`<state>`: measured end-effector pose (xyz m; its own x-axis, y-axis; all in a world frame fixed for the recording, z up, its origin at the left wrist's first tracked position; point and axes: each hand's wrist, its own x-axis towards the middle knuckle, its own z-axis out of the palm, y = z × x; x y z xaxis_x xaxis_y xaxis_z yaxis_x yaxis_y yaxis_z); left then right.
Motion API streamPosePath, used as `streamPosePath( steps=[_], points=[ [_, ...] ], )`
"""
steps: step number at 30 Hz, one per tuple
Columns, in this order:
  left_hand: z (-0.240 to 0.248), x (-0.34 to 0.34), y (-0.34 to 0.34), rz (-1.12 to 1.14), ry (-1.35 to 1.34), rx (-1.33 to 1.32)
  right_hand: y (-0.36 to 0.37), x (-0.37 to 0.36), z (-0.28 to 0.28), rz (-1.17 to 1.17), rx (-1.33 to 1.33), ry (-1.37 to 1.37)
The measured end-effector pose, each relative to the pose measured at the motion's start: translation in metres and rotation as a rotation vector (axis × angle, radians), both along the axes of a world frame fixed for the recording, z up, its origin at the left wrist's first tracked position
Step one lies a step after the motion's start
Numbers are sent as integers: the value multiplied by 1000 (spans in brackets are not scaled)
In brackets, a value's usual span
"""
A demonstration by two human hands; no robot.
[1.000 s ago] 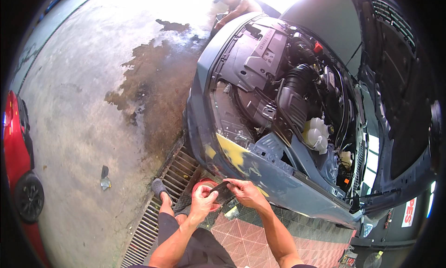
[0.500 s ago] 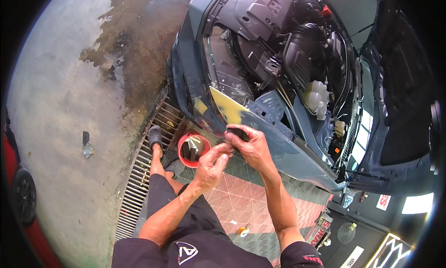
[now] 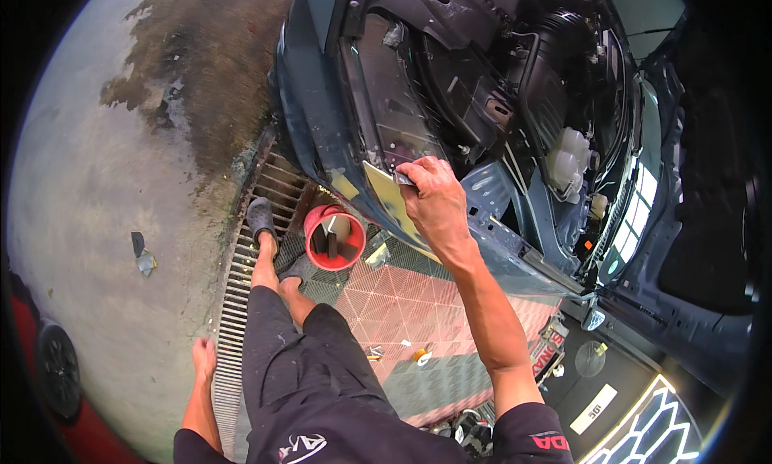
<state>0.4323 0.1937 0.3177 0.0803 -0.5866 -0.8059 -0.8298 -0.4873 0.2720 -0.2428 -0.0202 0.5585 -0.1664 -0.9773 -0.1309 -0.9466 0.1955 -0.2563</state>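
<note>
Dark pad [image 3: 404,178]: under the fingertips of the right hand [image 3: 437,203], mostly covered by them; a short edge sticks out on the left, below the curled forefinger.
Right-hand grip: fingers bent and closed on the pad, knuckles up, arm stretched forward over the car.
Yellow patch [image 3: 382,189]: on the grey-blue front panel [image 3: 503,264], right beside the pad; whether they touch, I cannot tell.
Left hand [image 3: 204,358]: low at the person's side, away from the car, near the drain grate [image 3: 227,339]; blurred, so I cannot tell how its fingers stand.
Red bucket [image 3: 336,265]: beside the feet, dark blocks [image 3: 332,244] inside.
Shirt [image 3: 346,432]: black, white emblem [image 3: 305,445] on the chest, red lettering [image 3: 551,442] on the right sleeve.
White sign [image 3: 593,408]: dark characters, lower right, near a lit hexagon-patterned panel [image 3: 659,424].
</note>
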Motion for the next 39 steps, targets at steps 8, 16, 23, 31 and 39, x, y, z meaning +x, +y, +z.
streamPosePath(
  steps=[8, 16, 23, 31, 39],
  points=[
    [44, 91, 37, -19, 57, 191, -6, -8, 11, 2, 132, -84],
    [20, 50, -24, 103, 163, 194, -25, 5, 8, 29, 165, -44],
    [7, 24, -47, 81, 165, 158, -39, 18, -11, 65, 72, -112],
    [15, 9, -26, 161, 132, 272, -48, 16, -10, 157, 150, -91],
    [-3, -10, 11, 135, 214, 151, -56, 12, -8, 219, 174, -127]
  ],
)
